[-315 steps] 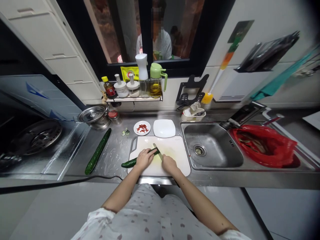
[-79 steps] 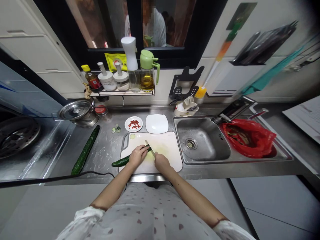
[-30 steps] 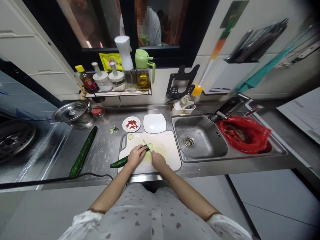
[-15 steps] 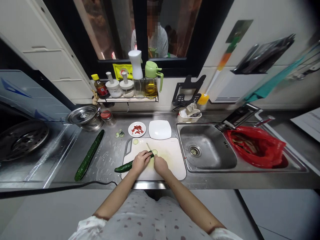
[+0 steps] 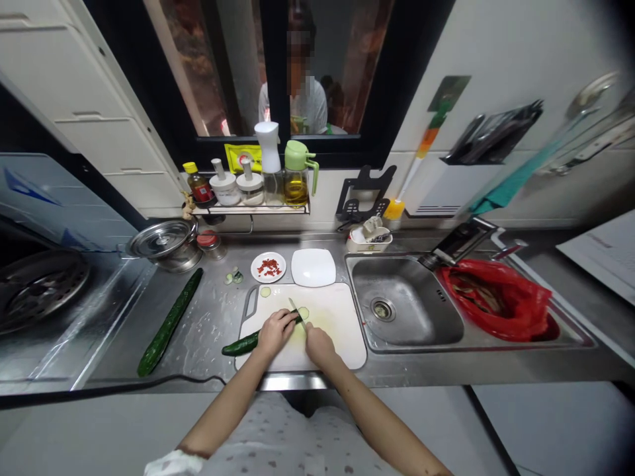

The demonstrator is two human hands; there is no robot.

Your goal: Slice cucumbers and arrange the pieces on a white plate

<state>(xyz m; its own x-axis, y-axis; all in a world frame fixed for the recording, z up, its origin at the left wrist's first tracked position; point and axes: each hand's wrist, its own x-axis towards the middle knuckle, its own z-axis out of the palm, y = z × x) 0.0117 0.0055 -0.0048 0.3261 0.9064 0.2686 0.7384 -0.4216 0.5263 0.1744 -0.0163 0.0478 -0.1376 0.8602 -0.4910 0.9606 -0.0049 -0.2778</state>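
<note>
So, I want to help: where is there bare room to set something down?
Bare, wet-looking steel counter lies between the long green cucumber and the white rectangular chopping board, nearer than the pale scraps. The board's right side, toward the steel sink, is bare too. Its middle is crowded: left hand on the cut cucumber, right hand holding the slim knife.

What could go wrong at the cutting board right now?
1. Fingers of the left hand are close to the knife; a slip might nick them.
2. The cucumber's left end overhangs the cutting board, so it could rock.
3. A loose slice lies beside the knife and might get caught.
</note>
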